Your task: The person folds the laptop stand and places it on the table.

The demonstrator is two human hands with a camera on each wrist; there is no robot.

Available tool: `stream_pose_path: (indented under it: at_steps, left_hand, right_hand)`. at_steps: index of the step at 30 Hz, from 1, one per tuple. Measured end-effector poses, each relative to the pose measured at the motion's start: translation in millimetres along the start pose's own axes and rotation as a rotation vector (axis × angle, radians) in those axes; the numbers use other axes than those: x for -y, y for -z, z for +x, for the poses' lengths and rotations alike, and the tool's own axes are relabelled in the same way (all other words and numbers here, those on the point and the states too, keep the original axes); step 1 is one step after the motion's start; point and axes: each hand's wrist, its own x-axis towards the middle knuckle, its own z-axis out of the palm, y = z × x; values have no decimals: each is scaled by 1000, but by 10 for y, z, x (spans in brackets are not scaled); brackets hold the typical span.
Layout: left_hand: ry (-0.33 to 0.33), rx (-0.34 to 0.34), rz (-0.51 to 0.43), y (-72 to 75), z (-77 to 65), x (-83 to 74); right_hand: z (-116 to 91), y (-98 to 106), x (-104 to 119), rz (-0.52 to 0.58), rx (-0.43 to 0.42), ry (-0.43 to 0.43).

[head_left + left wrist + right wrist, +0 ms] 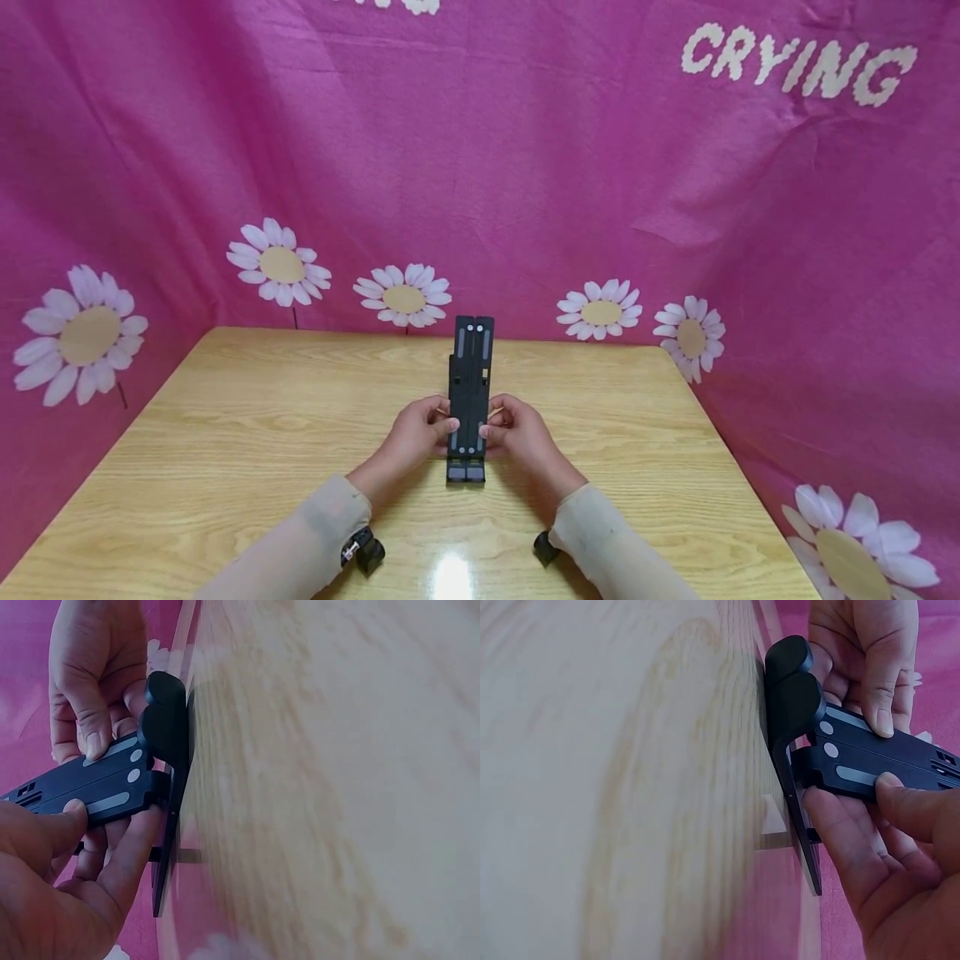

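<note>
A black folding laptop stand (471, 383) with grey pads and pale round rivets stands over the table, its two halves side by side. My left hand (412, 433) grips its left edge, thumb on the upper face and fingers beneath. From the other side my right hand (525, 433) holds the right edge in the same way. Both wrist views show the stand's base (166, 724) with two rounded lips on the tabletop, and the upper panel (889, 754) raised at an angle from it. Fingers under the panel are partly hidden.
The light wooden table (300, 400) extends around the stand. A pink curtain (480, 167) with daisies and white lettering encloses its back and sides. A small black device (367, 552) sits at the left wrist, another (546, 548) at the right.
</note>
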Motion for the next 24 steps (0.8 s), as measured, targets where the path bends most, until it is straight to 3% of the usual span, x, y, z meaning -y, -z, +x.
stream_pose_path:
  at_steps: [8, 16, 24]
  left_hand:
    - [-5, 21, -6, 15, 35, -5]
    - [-26, 0, 35, 5, 14, 1]
    - [-72, 11, 142, -4, -86, 46]
  right_hand:
    - [-30, -11, 19, -23, -17, 11]
    - [29, 67, -44, -14, 46, 24]
    - [82, 232, 20, -284, 58, 124]
